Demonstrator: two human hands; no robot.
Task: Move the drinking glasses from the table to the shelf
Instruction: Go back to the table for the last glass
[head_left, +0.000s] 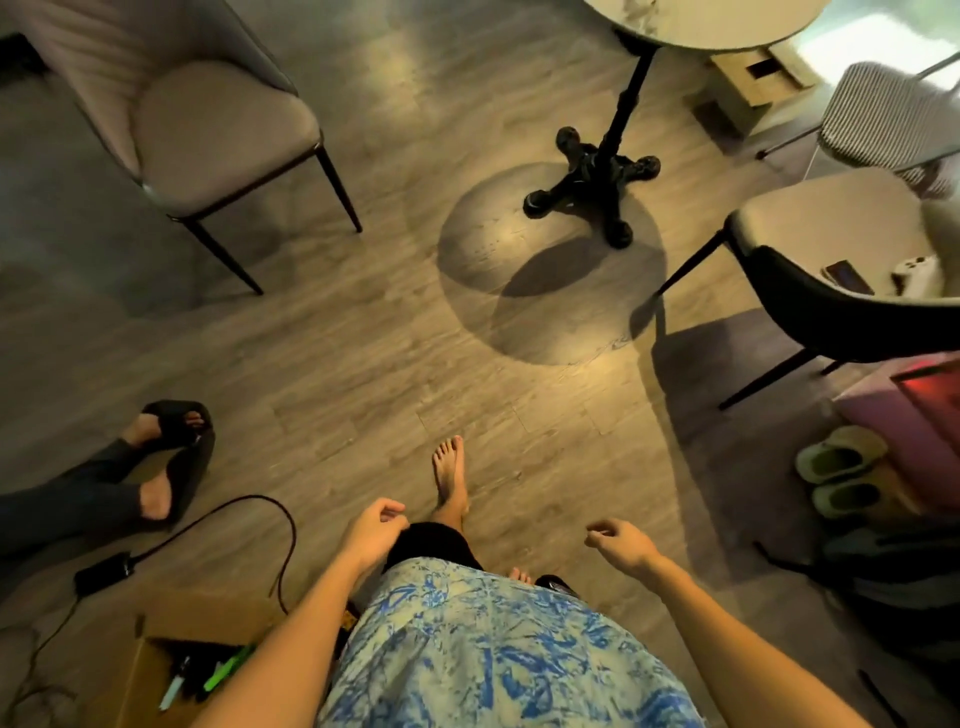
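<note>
No glasses show anywhere I can see; only the near edge of the round table (727, 26) comes into view, far ahead of my fingers and a little right, its top cut off by the frame. Its black post (626, 98) runs down to a four-footed base (597, 192) standing on the wood floor (363, 338), with a round shadow spread beneath it. No shelf is visible either.

My left hand (371, 530) hangs empty in front of me, fingers (389, 506) loosely curled, holding nothing. My right hand (621, 545) is empty too, fingers (597, 530) half curled and slack. Both are blurred at the tips, so I can't tell how the thumbs sit. Between them are my patterned shirt (493, 649) and one bare foot (449, 473) forward on the floor; the other foot is mostly hidden under the shirt, only toes showing.

Ahead and left of my left hand stands a padded chair (208, 130). Ahead and right of my right hand is another chair (841, 270), its seat carrying a phone (847, 278) and a white thing I can't identify, partly cut off. To the left of my left hand, someone's legs in sandals (171, 457) stretch in from the edge. Below that hand lie a cable (249, 509) and an open cardboard box (171, 670), contents dim. Right of my right hand sit pale slippers (841, 467) and a dark bag (893, 577), hard to make out.
</note>
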